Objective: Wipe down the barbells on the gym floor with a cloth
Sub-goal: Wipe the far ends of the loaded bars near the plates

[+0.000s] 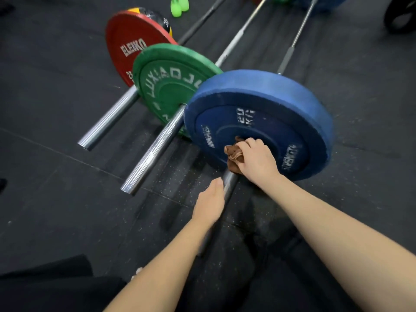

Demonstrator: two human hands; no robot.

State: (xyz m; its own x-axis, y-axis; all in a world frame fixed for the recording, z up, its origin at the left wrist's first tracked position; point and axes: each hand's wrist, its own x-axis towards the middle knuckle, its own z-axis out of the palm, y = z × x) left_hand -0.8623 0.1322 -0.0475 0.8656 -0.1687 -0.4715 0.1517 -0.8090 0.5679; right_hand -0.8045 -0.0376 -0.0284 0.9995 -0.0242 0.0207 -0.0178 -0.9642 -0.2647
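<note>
1. Gripping a crumpled brown cloth point(234, 156), the person's right hand point(256, 158) has its fingers curled over the fabric and presses it onto the nearest barbell's round steel sleeve point(230, 184), right at the hub of the plate.
2. The cloth touches both the sleeve and the inner face of the thick blue rubber bumper plate point(270, 97), marked 20 KG.
3. The left hand point(210, 203) lies against the same sleeve, nearer its free end, with one digit stretched along the metal. The remaining fingers are hidden, so it cannot be told whether they wrap the bar.
4. This barbell rests on the dark speckled rubber floor point(56, 176), its thin shaft running away behind the blue plate.
5. Just beside it to the left lies a second bar with a green bumper plate point(171, 79); its ribbed chrome sleeve point(153, 152) points toward the camera.
6. Further left lies a third bar carrying a red plate point(126, 34) lettered ELEKO.
7. Two bright green bottle-shaped objects point(179, 5) stand at the far edge.
</note>
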